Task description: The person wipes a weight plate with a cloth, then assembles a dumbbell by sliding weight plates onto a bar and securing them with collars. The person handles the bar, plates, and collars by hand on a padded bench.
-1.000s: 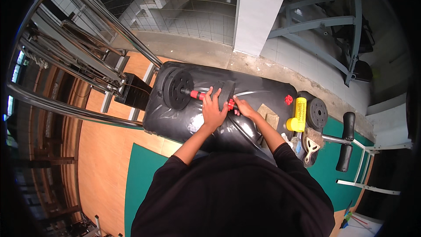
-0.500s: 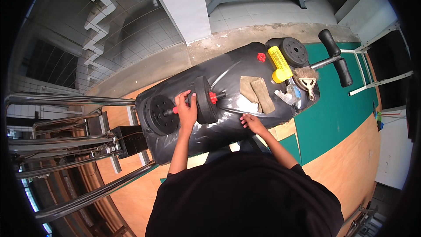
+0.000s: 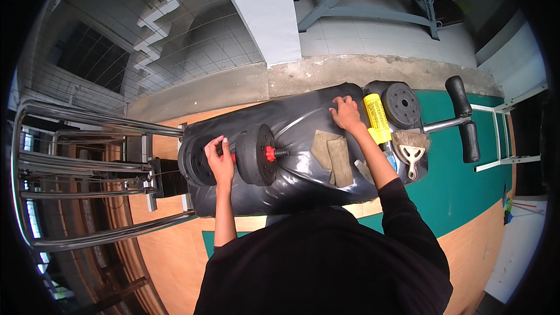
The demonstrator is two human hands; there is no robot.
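Note:
A dumbbell with a red handle lies across the black padded bench [image 3: 291, 105]. Its thick right-hand weight plates [image 3: 256, 154] are held by a red star-shaped nut [image 3: 270, 153] on the threaded end. My left hand [image 3: 219, 163] is at the left weight plate [image 3: 195, 160], fingers apart, partly covering that plate and the handle. My right hand [image 3: 346, 114] reaches to the bench's far edge, its fingers curled on a second red star nut [image 3: 354, 105], which they mostly hide.
Two tan cloth pieces [image 3: 333, 158] lie mid-bench. To the right are a yellow bottle [image 3: 376, 116], a loose weight plate [image 3: 401, 105] and a brush [image 3: 412, 149]. Chrome rails [image 3: 99, 114] stand left; padded rollers [image 3: 458, 96] jut out right.
My right hand has moved from the bench's near side to the loose red nut at the far edge. My left hand has slid left from the right-hand plates to the left plate.

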